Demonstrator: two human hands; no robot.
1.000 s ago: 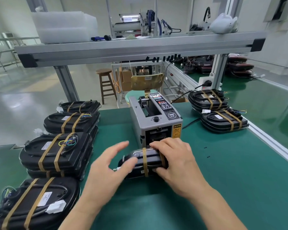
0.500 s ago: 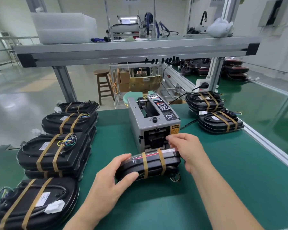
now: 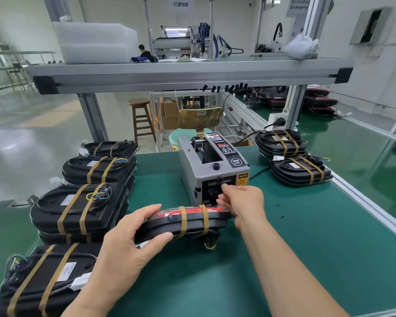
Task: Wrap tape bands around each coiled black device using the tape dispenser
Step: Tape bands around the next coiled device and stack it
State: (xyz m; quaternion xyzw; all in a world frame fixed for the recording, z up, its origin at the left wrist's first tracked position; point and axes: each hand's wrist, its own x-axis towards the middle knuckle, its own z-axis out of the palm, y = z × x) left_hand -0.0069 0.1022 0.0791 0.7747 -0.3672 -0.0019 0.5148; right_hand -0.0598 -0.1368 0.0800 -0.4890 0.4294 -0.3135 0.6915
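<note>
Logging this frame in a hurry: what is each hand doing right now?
Left hand: grips the black device at its left end.
Right hand: curled at the tape dispenser outlet; any grip cannot be told.

Device (image 3: 160, 227): black plastic, fine-textured, matt; red strip along top edge glossy.
Bands (image 3: 182, 221): tan tape, matt, paper-like.
Dispenser (image 3: 190, 170): grey casing, smooth, satin.
Surface (image 3: 284, 225): green mat, smooth, matt.
Shelf (image 3: 192, 74): brushed aluminium.
Stool (image 3: 138, 102): wood.
Floor (image 3: 21, 145): glossy.
</note>
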